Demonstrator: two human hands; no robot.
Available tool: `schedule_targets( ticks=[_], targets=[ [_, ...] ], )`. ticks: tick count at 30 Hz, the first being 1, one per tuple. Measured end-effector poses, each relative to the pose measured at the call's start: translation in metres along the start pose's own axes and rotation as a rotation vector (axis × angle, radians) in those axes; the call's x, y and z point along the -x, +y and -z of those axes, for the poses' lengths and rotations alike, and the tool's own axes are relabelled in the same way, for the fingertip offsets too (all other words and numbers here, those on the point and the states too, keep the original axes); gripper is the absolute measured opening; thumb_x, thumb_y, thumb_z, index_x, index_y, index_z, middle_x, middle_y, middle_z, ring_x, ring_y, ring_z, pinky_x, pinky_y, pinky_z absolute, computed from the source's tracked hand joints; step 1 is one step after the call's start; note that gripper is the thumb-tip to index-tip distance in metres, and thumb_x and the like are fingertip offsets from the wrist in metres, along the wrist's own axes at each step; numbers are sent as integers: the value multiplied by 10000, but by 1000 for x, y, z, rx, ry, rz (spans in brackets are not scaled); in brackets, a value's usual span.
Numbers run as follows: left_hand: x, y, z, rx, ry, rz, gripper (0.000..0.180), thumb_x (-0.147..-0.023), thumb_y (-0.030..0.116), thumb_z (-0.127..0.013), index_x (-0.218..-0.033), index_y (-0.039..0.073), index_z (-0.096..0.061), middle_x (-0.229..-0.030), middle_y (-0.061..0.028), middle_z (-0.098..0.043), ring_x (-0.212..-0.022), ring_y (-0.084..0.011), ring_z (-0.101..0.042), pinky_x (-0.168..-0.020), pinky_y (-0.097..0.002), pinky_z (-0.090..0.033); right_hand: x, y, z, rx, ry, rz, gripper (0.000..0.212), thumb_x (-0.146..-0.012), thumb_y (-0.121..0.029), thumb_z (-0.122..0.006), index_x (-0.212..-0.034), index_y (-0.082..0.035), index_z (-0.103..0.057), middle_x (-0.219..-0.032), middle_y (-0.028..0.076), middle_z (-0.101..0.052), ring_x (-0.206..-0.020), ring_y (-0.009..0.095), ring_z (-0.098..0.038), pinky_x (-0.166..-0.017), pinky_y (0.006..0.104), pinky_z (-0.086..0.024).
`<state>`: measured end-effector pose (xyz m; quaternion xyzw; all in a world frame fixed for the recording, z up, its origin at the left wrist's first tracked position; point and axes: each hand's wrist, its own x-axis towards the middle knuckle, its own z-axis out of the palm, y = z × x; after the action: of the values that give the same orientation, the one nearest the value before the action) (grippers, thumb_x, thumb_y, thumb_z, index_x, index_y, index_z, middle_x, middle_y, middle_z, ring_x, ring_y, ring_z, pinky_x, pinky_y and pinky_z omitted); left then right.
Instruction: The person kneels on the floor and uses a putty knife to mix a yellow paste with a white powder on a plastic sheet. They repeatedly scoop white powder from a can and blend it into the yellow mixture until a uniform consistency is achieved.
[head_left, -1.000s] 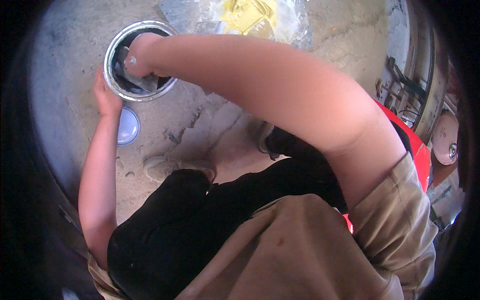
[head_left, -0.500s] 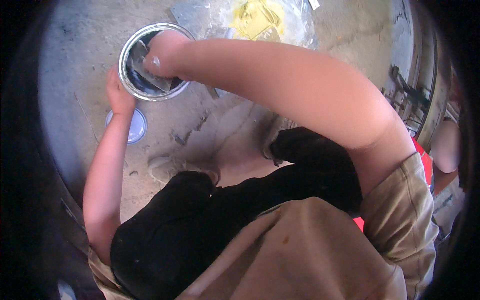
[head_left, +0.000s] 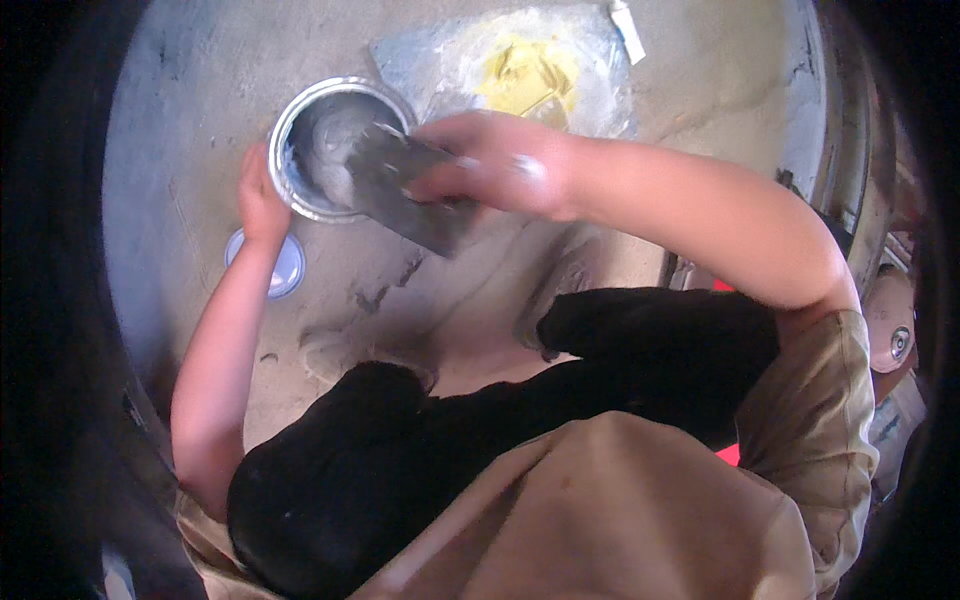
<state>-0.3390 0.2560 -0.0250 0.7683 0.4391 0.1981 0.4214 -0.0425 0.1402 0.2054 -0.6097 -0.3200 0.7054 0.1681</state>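
A round metal can point(head_left: 281, 180) with a pale rim stands tilted at the upper left, with grey paste point(head_left: 335, 140) inside. My left hand point(head_left: 262, 203) grips the can's left outer side; its fingers are partly hidden behind the wall. In my right hand point(head_left: 490, 160) is a flat grey putty spreader point(head_left: 405, 190), pinched between thumb and fingers and slightly blurred. The blade lies over the can's right rim, its far end smeared with paste. A white smear sits on the back of that hand.
Beyond my right hand, a smeared sheet point(head_left: 440, 60) on the concrete floor bears yellow paste point(head_left: 530, 75). A white tube point(head_left: 627, 35) lies at its far right corner. A round pale lid point(head_left: 287, 267) rests below the can. Metal fittings point(head_left: 850, 180) line the right edge.
My right hand has come out of the can and moved right, bringing the spreader up over the rim. The left hand still holds the can. The whole view has shifted slightly.
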Motion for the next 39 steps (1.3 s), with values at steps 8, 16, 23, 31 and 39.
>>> schedule_targets(
  ticks=[8,16,23,31,39],
  targets=[
    [0,17,22,207,-62,130,339,-1048,201,-443,-1186,-42,-635,-1251,-188,-618,-1211,-308,-563,-1078,-375,-385,131,54,163,129,271,-115,358,-911,-173,-656,-1243,-38,-643,-1027,67,-699,-946,156,-615,-874,327,-489],
    [7,36,57,-72,-211,321,356,-1083,243,-406,-1250,-32,-557,-1186,-170,-623,-1131,-259,-586,-1015,-359,-426,79,238,196,676,990,56,445,-870,-67,-602,-1314,-81,-613,-1205,137,-662,-1035,320,-636,-979,408,-491],
    [21,12,63,-168,-290,393,415,-1074,213,-398,-1404,-25,-482,-1358,-180,-570,-1259,-256,-538,-1082,-355,-392,21,276,145,1104,957,21,630,-806,-87,-607,-1422,-36,-489,-1387,183,-510,-1143,373,-548,-960,447,-497],
    [29,-15,67,-100,-322,468,434,-1074,261,-406,-1390,-25,-491,-1339,-177,-580,-1236,-255,-544,-1068,-367,-401,51,294,142,1070,676,29,710,-782,-64,-644,-1465,-48,-448,-1430,147,-494,-1178,368,-533,-1004,410,-487],
    [10,13,59,-21,-244,437,452,-1065,281,-429,-1391,-30,-475,-1319,-182,-587,-1213,-255,-551,-1060,-367,-401,128,247,170,949,767,0,529,-836,-11,-654,-1353,-94,-574,-1317,104,-594,-1099,300,-615,-959,396,-505]
  ],
)
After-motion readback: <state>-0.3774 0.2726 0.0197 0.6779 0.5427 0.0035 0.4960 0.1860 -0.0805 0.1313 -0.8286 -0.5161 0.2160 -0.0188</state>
